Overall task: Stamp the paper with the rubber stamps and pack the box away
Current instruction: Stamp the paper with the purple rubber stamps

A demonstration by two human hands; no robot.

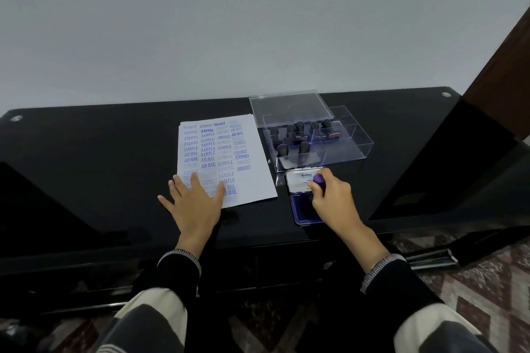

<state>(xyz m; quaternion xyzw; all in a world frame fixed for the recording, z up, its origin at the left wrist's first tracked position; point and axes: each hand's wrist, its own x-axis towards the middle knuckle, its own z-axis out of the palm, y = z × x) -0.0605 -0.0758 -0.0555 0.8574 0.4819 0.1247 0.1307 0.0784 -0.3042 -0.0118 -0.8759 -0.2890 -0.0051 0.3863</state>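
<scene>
A white paper [226, 152] covered with blue stamped words lies on the black table [86, 169]. My left hand [195, 203] rests flat on the sheet's lower left corner, fingers spread. My right hand [332, 203] grips a rubber stamp [319, 180] by its purple-topped handle and holds it down on the open blue ink pad [304, 210]. The pad's lid [299, 182] is folded back, label up. Behind it stands a clear plastic box [344, 146] holding several dark-handled stamps [292, 137], with its clear lid [289, 107] leaning at the back.
A pale wall rises straight behind the table. A dark wooden frame [504, 66] and a glossy black panel [447, 169] stand at the right. Patterned carpet [487, 289] lies below on the right. My knees sit under the table's front edge.
</scene>
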